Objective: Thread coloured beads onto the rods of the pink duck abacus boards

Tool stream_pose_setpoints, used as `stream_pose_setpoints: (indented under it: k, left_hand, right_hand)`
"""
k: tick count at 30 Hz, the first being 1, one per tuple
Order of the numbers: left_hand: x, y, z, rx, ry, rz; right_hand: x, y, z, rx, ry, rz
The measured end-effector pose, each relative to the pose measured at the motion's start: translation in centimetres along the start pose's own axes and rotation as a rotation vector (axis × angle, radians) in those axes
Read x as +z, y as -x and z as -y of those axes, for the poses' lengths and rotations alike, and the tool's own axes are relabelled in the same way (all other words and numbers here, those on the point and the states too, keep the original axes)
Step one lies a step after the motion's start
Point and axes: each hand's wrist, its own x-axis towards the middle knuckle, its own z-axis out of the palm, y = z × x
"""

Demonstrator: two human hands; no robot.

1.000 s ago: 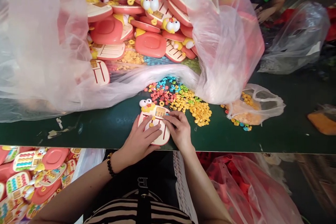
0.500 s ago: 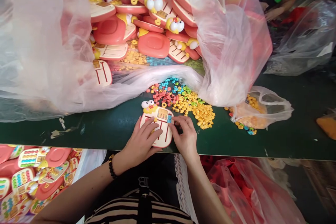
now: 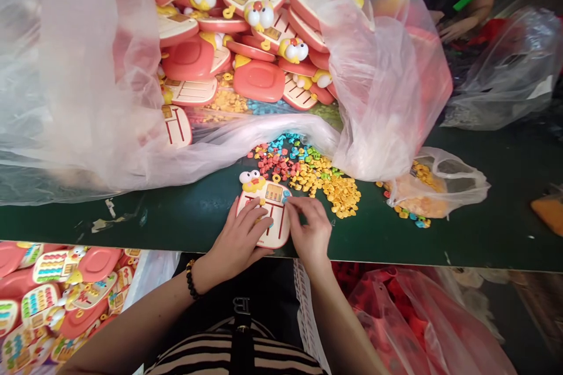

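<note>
A cream board (image 3: 276, 228) with dark red slots and a yellow character head with big white eyes lies at the near edge of the green table. Across its left half rests my left hand (image 3: 235, 237), fingers spread, with small yellow and blue bits showing between them. My right hand (image 3: 311, 228) pinches at the board's upper right corner, where a small blue piece (image 3: 287, 194) shows at the fingertips. Just beyond the board lies a loose pile of yellow pieces (image 3: 342, 194), along with red pieces (image 3: 275, 167), blue ones and green ones.
A large plastic bag (image 3: 373, 88) of red-backed boards (image 3: 258, 80) fills the back. A small bag (image 3: 422, 193) of pieces sits on the right. At lower left are boards with coloured pieces (image 3: 46, 266). Another person's hand (image 3: 457, 28) shows at upper right.
The blue piece at my right fingertips sits slightly higher on the board's right side. My left hand stays spread on the board. The whole view has shifted slightly.
</note>
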Motion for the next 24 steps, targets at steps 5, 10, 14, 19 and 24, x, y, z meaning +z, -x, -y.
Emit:
stream_pose_setpoints:
  k: [5,10,14,19,24]
  left_hand:
    - [0.0,0.1,0.1,0.007,-0.003,0.004]
    - [0.1,0.1,0.1,0.007,-0.005,-0.013]
    - [0.2,0.1,0.0,0.011,-0.005,-0.025]
    - [0.4,0.3,0.1,-0.005,-0.01,-0.03]
    - [0.3,-0.3,-0.1,-0.022,-0.069,-0.053]
  right_hand:
    - [0.0,0.5,-0.9,0.004,0.137,0.015]
    - [0.0,0.6,-0.7,-0.022,0.149,0.017]
    - [0.1,1.0,0.2,-0.072,0.099,0.107]
    - [0.7,0.1,0.5,-0.072,0.043,0.094]
    - [0.8,-1.4,-0.7,-0.069,0.069,0.066]
